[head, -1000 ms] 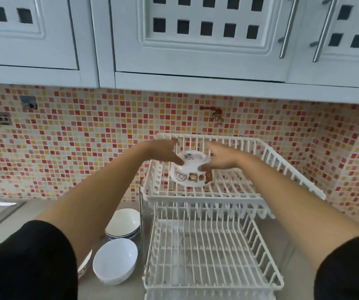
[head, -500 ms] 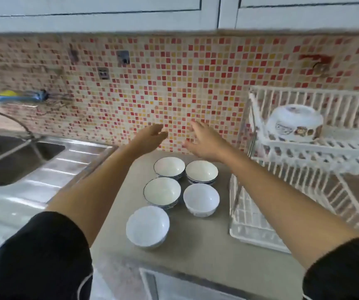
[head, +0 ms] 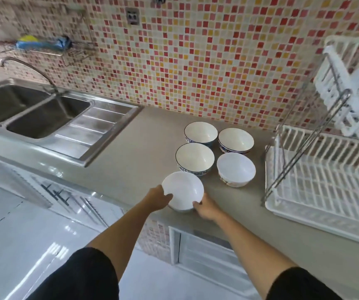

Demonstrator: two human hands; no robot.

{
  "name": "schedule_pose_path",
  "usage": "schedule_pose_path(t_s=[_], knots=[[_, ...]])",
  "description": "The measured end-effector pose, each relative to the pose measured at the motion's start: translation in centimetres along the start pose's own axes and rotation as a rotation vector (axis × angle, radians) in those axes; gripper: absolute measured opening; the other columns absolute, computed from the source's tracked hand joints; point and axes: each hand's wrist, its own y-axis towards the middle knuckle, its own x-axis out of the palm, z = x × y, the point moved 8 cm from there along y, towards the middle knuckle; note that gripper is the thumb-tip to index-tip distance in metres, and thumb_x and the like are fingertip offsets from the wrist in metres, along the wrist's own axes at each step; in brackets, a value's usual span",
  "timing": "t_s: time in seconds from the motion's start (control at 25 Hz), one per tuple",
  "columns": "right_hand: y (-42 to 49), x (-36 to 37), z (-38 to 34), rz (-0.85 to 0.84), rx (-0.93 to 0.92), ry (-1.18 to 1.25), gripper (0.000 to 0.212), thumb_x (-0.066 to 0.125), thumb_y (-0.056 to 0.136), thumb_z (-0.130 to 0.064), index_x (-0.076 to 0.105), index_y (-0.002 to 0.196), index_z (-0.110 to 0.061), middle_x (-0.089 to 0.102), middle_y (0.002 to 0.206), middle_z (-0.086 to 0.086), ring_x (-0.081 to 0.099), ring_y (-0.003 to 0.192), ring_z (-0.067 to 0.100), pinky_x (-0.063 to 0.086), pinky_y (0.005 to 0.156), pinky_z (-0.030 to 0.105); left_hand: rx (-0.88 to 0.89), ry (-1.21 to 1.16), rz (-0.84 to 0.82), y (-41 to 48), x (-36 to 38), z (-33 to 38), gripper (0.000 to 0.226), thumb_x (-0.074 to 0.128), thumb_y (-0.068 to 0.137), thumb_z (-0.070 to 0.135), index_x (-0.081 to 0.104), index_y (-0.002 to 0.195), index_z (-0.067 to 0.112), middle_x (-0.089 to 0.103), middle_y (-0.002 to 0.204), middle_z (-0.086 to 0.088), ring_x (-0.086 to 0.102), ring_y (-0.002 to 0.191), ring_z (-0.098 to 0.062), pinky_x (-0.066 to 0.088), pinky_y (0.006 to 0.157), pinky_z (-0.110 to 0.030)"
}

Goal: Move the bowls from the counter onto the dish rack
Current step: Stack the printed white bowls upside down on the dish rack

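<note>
Gripping the plain white bowl [head: 182, 190] at the counter's [head: 131, 161] front edge, the left hand [head: 158, 199] and right hand [head: 206, 207] clasp its rim from opposite sides. Four bowls [head: 215, 153] sit behind it, beside the dish rack [head: 325, 180].

Both hands, the left hand [head: 157, 199] and right hand [head: 206, 207], gripped the nearest white bowl [head: 182, 191] at the counter [head: 131, 156] edge, four bowls [head: 215, 152] at one o'clock.

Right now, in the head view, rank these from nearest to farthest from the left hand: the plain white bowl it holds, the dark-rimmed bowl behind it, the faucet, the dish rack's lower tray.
1. Plain white bowl, touching the left hand.
2. Dark-rimmed bowl, just behind.
3. Lower tray, far right.
4. Faucet, far left, at the sink.
</note>
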Motion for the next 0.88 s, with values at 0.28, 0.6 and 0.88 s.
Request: schedule_pose_path(t_s=[0.28, 0.6, 0.88], knots=[[-3.9, -7.3, -2.9, 0.14, -0.171, 0.236, 0.036, 0.057, 0.086, -0.007, 0.036, 0.114, -0.009, 0.056, 0.12, 0.013, 0.06, 0.1, 0.027, 0.057, 0.078, 0.037, -0.003, -0.389, 0.098, -3.6, -6.4, 6.5, 0.062, 0.036, 0.093, 0.054, 0.043, 0.126, 0.002, 0.053, 0.12, -0.024, 0.062, 0.102, -0.042, 0.059, 0.075, -0.047], [-17.2, -30.8, -10.7, 0.54, -0.611, 0.604, 0.05, 0.037, 0.068, -0.081, 0.037, 0.092, -0.037, 0.053, 0.11, -0.013, 0.056, 0.112, 0.017, 0.048, 0.096, 0.043, 0.761, -0.986, 0.277, -12.5, -19.4, 27.2, 0.055, 0.028, 0.08, 0.073, 0.037, 0.12, 0.036, 0.045, 0.125, 0.009, 0.055, 0.113, -0.018, 0.056, 0.089, -0.039], [-25.9, -44.9, -8.6, 0.65, -0.772, 0.433, 0.061, 0.058, 0.066, -0.051, 0.036, 0.118, -0.029, 0.056, 0.112, -0.019, 0.062, 0.086, -0.017, 0.054, 0.075, 0.013, 1.075, -0.872, 0.062, -15.0, -20.5, 41.8, 0.039, 0.043, 0.08, 0.058, 0.037, 0.107, 0.03, 0.055, 0.111, 0.01, 0.058, 0.109, -0.01, 0.046, 0.098, -0.032]])
